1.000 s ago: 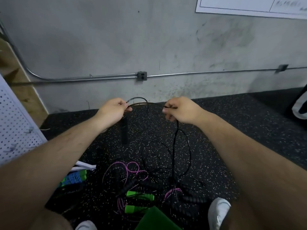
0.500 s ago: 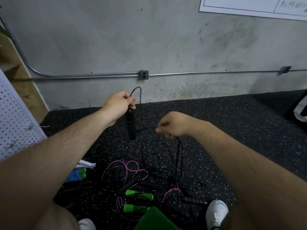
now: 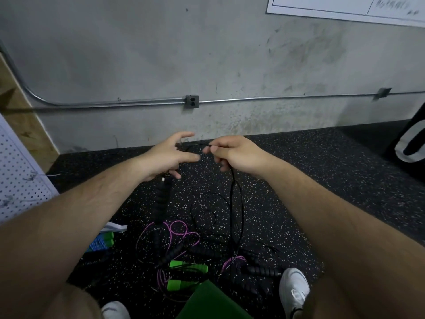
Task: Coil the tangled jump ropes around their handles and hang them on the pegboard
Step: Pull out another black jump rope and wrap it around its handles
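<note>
While its thumb and forefinger splay wide, left hand point(image 3: 169, 155) appears to trap the top of black handle point(image 3: 162, 201) under the palm with its lower fingers. The handle hangs toward 6 o'clock, likely kept free for winding.

Right hand point(image 3: 236, 155), at 3 o'clock of the left: thumb and forefinger pinch black cord point(image 3: 231, 189), other fingers curled over it, presenting a loop.

Cord trails to tangled pile point(image 3: 174, 254), 6 o'clock.

Pegboard point(image 3: 18, 180), 9 o'clock, well apart; hanging not yet begun.
</note>
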The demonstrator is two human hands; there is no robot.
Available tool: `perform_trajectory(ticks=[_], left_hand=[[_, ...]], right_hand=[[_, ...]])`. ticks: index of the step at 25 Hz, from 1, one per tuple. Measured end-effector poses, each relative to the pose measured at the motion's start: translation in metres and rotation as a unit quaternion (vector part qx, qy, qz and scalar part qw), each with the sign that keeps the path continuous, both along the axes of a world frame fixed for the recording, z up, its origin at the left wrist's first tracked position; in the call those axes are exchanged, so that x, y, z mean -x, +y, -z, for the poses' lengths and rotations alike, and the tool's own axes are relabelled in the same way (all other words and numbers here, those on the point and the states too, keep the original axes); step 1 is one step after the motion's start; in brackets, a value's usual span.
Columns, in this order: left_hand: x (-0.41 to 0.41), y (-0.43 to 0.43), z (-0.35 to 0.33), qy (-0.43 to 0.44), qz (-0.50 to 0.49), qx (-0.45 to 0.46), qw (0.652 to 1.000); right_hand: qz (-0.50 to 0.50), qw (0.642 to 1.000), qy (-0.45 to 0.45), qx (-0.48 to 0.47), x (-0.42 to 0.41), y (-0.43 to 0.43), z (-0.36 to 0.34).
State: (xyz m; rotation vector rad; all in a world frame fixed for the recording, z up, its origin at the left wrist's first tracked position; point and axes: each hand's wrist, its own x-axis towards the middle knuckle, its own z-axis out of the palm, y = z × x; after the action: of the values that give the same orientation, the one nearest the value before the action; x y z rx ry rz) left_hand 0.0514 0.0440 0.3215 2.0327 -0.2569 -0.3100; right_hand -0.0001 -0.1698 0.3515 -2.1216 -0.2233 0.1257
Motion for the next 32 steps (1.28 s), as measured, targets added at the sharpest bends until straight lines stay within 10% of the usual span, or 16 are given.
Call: perform_trajectory(ticks=[3,8,11,17,24,29,32], left_hand=[[0.000,-0.009,-0.001,-0.055,0.012,-0.079,0.995],[-0.010,-0.001,-0.015,0.022,-0.053,0.199,0.978],[-0.009,0.004,-0.013,0.050,-0.025,0.184,0.981],[-0.011,0.009,0.001,0.124,0.028,-0.005,0.992],[-0.001,0.003,0.006,0.086,0.079,-0.195,0.974],[0.016,-0.029,0.009,0.091,0.170,0.083,0.978],[0.025,-0.053,0.020,0.049,0.176,0.076,0.980]], right_hand=[[-0.018,1.000,-0.007,-0.003,0.000,0.000,0.004],[-0.015,0.982,0.014,0.189,-0.015,-0.026,0.027],[0.020,0.963,0.085,0.255,-0.022,-0.041,0.041],[0.157,0.986,0.062,-0.011,-0.034,-0.036,0.035],[0.131,0.934,-0.020,-0.331,-0.040,-0.015,0.001],[0.111,0.921,-0.070,-0.366,-0.038,0.006,-0.006],[0.106,0.918,-0.083,-0.373,-0.038,0.012,-0.012]])
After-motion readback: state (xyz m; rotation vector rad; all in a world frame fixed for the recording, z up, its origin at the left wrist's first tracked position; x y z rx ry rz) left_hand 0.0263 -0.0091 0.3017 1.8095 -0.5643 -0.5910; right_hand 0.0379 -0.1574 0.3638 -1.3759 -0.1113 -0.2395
